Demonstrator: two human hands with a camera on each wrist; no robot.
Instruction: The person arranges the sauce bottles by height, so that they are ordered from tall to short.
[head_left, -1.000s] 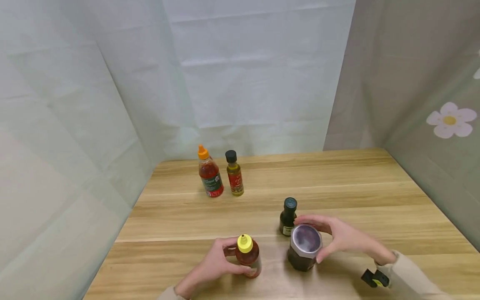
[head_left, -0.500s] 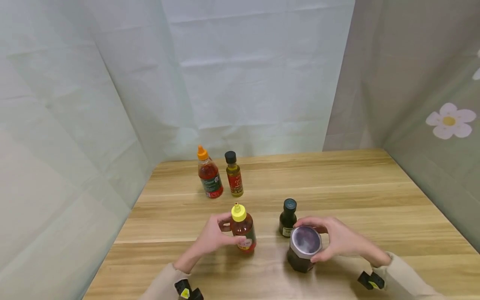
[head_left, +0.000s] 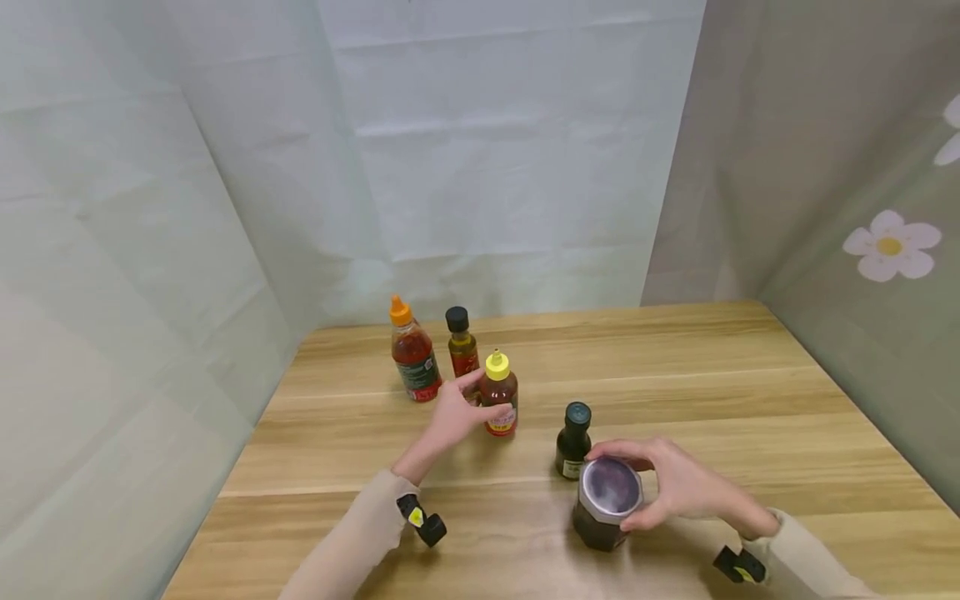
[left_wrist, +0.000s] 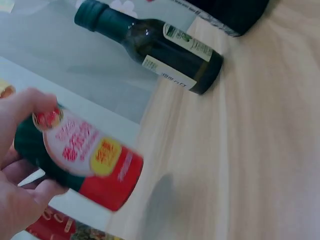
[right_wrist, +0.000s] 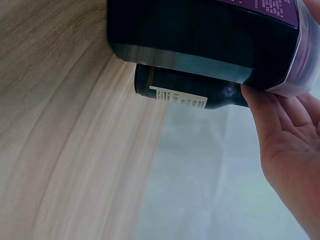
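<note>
Pale cloth (head_left: 510, 167) hangs behind the wood-grain table (head_left: 750, 400). My left hand (head_left: 456, 412) curves thumb and fingers round a yellow-capped sauce bottle (head_left: 499, 392), its base clear of the wood, just in front and to the right of a black-capped oil bottle (head_left: 464, 352); an orange-capped sauce bottle (head_left: 415, 358) stands further left. My right hand (head_left: 678, 483), thumb and fingers spread wide, grips a dark faceted jar (head_left: 597, 527) around its lid (head_left: 611, 486), upright just beside a small dark bottle (head_left: 573, 446).

The yellow-capped bottle (head_left: 501, 392) and faceted jar (head_left: 603, 507) look smooth and glossy, the desk (head_left: 675, 375) wood-grained, the backdrop (head_left: 510, 175) matt cloth (visibly creased).
</note>
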